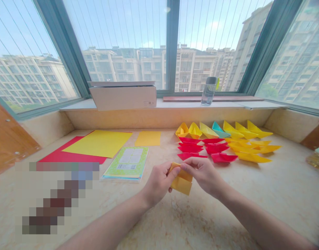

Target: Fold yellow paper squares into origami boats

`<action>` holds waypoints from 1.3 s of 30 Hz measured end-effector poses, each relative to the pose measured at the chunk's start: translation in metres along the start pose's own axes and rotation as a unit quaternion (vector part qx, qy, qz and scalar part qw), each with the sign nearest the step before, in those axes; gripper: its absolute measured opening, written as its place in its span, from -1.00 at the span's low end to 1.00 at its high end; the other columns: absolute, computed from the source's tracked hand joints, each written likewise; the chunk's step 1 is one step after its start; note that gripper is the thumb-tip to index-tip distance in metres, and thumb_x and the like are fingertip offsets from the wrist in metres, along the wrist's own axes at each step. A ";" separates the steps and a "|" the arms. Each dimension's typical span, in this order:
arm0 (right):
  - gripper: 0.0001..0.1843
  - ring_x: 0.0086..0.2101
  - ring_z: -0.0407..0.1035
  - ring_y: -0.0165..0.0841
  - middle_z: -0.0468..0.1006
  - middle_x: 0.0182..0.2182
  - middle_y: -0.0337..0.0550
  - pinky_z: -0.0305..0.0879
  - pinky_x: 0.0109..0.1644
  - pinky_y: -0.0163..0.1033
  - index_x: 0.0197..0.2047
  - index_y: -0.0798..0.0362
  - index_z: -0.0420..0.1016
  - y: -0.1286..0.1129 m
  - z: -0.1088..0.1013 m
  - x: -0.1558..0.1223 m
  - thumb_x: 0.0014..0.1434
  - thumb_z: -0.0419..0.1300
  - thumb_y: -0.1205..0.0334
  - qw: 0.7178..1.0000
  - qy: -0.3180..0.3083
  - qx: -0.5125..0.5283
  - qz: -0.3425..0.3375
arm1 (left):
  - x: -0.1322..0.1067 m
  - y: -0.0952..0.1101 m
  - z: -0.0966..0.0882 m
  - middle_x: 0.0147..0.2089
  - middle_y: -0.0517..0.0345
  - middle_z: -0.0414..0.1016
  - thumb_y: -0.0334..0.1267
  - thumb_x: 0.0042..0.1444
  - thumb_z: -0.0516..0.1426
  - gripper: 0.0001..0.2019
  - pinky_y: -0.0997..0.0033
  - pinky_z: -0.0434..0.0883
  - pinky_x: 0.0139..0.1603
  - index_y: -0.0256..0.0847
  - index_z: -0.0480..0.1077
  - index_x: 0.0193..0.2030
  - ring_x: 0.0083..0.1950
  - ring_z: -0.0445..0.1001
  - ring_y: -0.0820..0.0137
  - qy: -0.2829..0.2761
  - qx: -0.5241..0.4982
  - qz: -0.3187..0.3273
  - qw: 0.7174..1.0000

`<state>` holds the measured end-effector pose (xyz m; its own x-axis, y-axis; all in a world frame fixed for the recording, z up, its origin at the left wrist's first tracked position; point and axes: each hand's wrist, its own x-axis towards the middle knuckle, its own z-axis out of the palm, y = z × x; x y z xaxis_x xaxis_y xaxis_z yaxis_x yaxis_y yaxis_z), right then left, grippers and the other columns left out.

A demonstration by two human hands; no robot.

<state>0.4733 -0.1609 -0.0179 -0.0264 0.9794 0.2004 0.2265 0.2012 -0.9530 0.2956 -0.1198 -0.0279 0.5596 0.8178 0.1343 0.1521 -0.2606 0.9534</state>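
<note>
Between both hands, above the marble-patterned counter, is a partly folded piece of orange-yellow paper (182, 185). My left hand (159, 177) pinches its left side, thumb on top and a fingertip showing beneath. At the upper right edge, my right hand (201, 172) grips the same paper between thumb and fingers. A flap hangs down toward me below the thumbs. Just beyond the hands stand folded paper boats in rows: red boats (190, 148), yellow boats (253, 158) and one teal boat (220, 130).
To the left lie a yellow sheet (99, 143) over a red sheet (71, 152), a small orange-yellow square (148, 138) and a green paper packet (127, 163). A white box (123, 97) and a water bottle (209, 92) stand on the window ledge. A pixelated patch hides the counter's left front.
</note>
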 end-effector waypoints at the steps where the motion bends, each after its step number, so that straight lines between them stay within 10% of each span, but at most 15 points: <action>1: -0.70 -0.39 0.40 -0.34 0.57 -0.42 -0.14 0.30 -0.34 -0.29 -0.32 0.12 0.57 0.000 0.000 0.000 0.22 0.22 0.04 1.000 0.003 -0.005 -0.003 | 0.000 0.000 0.000 -0.53 0.25 0.35 0.03 0.24 0.07 -0.64 0.60 0.20 -0.67 -0.27 0.35 -0.35 -0.64 0.31 0.55 0.003 0.005 -0.002 1.000; 16: -0.79 -0.43 0.31 -0.38 0.50 -0.47 -0.22 0.24 -0.37 -0.31 -0.36 0.07 0.48 0.005 0.008 -0.005 0.26 0.16 0.15 0.994 0.027 -0.089 -0.059 | -0.001 0.012 -0.002 -0.63 0.30 0.27 -0.05 0.22 0.10 -0.62 0.58 0.11 -0.60 -0.27 0.33 -0.52 -0.61 0.24 0.56 -0.039 0.120 0.036 0.991; 39: -0.62 -0.44 0.32 -0.36 0.46 -0.45 -0.20 0.22 -0.43 -0.30 -0.30 0.04 0.36 0.008 0.004 0.002 0.26 0.11 -0.13 0.997 0.076 -0.001 -0.009 | -0.007 0.005 -0.002 -0.43 0.14 0.44 0.16 0.07 0.20 -0.46 0.57 0.35 -0.57 -0.31 0.36 -0.06 -0.56 0.44 0.48 -0.132 -0.086 0.046 0.986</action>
<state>0.4709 -0.1569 -0.0257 0.1168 0.9613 0.2494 0.2288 0.2183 -0.9487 0.2910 -0.1257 -0.0235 0.7607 0.6267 0.1691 -0.0366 -0.2186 0.9751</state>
